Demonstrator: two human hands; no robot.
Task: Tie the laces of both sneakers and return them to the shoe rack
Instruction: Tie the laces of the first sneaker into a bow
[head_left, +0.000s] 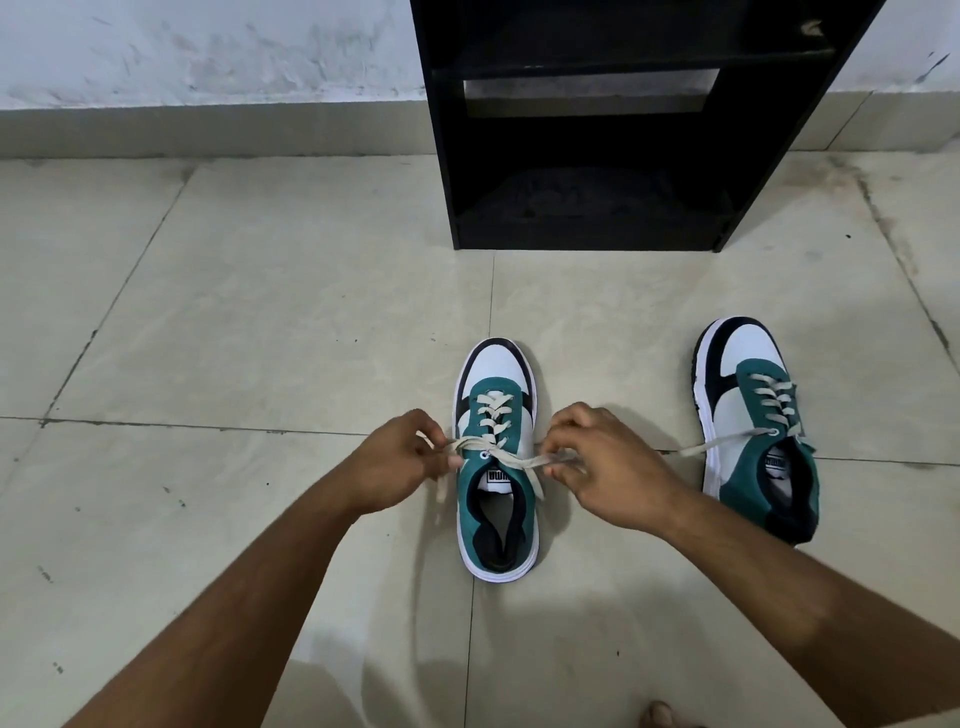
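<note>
Two green, white and black sneakers stand on the tiled floor, toes pointing away from me. The left sneaker (496, 467) lies between my hands. My left hand (395, 467) pinches one end of its cream lace (498, 453) at the shoe's left side. My right hand (602, 467) pinches the other end at the shoe's right side, and the two ends cross over the tongue. The right sneaker (758, 426) stands apart at the right, one loose lace end (717, 444) trailing onto the floor. The black shoe rack (597, 130) stands straight ahead.
The rack stands against a white wall (208, 52), its lower shelves open toward me. Beige floor tiles (260, 312) stretch around the shoes. A toe (660, 714) shows at the bottom edge.
</note>
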